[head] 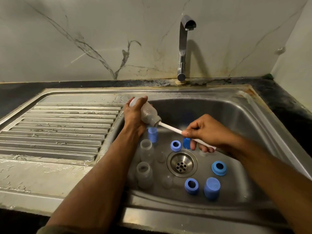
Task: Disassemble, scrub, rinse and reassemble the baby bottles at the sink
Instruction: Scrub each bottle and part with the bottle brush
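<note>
My left hand [134, 114] grips a clear baby bottle [149, 114] tilted over the left side of the steel sink basin [236, 119], its mouth pointing down to the right. My right hand [205, 132] holds the white handle of a bottle brush [170, 128], whose head is inside the bottle. Two more clear bottles [146, 149] [143, 173] stand upright in the basin at the left. Blue collar rings [175, 146] [219, 168] [191, 185] and blue caps [211, 188] [152, 135] lie scattered around the drain [182, 163]. Clear teats [167, 181] lie near the drain, hard to make out.
A chrome tap [183, 48] rises behind the basin, with no water running. A wet ribbed drainboard [59, 129] lies to the left. Dark countertop [287, 102] runs behind and right, under a marbled wall.
</note>
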